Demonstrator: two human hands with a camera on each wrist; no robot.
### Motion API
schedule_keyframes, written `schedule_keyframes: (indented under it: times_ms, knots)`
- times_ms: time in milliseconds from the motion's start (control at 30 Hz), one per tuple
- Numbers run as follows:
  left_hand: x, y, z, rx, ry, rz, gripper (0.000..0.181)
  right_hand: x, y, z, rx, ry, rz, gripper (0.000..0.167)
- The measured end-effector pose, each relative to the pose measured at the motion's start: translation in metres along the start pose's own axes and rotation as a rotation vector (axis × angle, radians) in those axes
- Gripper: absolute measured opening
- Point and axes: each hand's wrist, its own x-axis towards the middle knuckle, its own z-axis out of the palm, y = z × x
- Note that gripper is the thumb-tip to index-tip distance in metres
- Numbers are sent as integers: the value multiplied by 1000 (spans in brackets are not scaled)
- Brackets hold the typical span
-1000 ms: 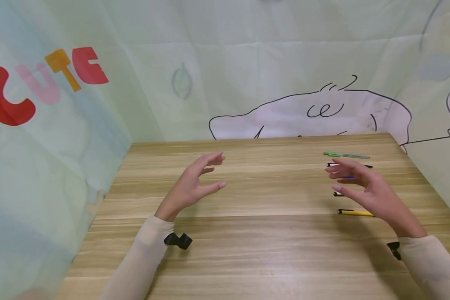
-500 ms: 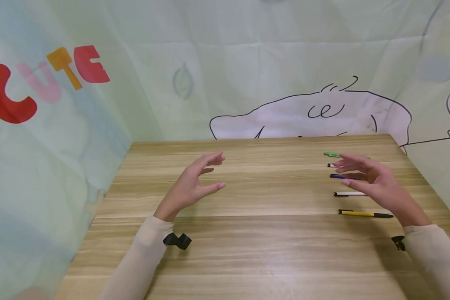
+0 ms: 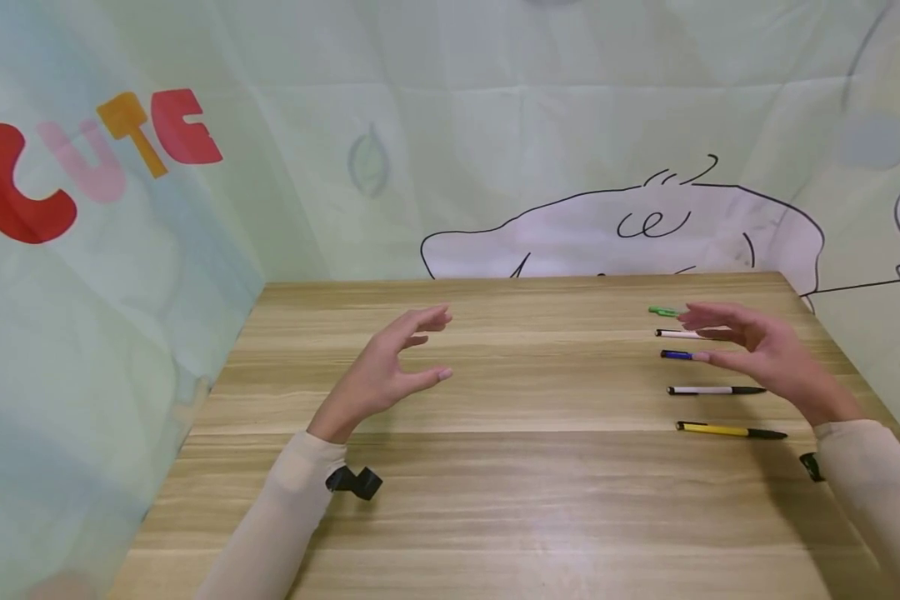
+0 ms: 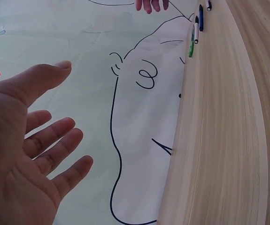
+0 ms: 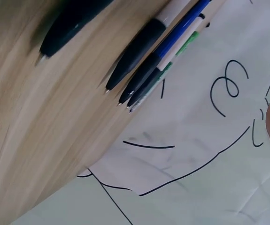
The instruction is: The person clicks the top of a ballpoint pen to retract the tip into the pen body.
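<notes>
1. Head view: five pens lie in a row on the right part of the wooden table (image 3: 525, 492), roughly side by side and apart, each with its writing end to the right.
2. From far to near come the green pen (image 3: 664, 312), the far white pen (image 3: 675, 333), the blue pen (image 3: 676, 355), the near white pen (image 3: 705, 390) and the yellow pen (image 3: 720, 430).
3. The right hand (image 3: 768, 354) is raised above the far pens, its fingers gently bent and its thumb held away from them. It hides the right ends of the green, far white and blue pens from the head camera; the right wrist view shows it apart from all five.
4. The left hand (image 3: 382, 367) hovers over the left half of the table, well apart from the pens, thumb and fingers spread and facing right.
5. Both arms wear pale sleeves (image 3: 266, 508), with a black device (image 3: 356, 482) at the left wrist and another partly visible at the right.
6. Behind the table's far edge hangs a pale green cloth (image 3: 307, 183) bearing a black-outlined cartoon figure (image 3: 570, 237); at left stands colourful "CUTE" lettering (image 3: 105, 185).
</notes>
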Motion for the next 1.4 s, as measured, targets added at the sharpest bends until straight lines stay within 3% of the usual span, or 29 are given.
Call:
schedule_keyframes:
  times_ms: [267, 667, 967, 1400]
  knots:
    - [-2, 0, 0, 14, -1, -4, 77, 7, 18, -13, 31, -14, 23, 59]
    - [-3, 1, -3, 21, 7, -13, 77, 18, 48, -28, -89, -18, 124, 57]
    - [-4, 1, -3, 13, 9, 1, 78, 29, 67, -35, -211, -41, 273, 57]
    - [-4, 1, -4, 16, 6, -2, 78, 41, 87, -43, -248, -75, 281, 54]
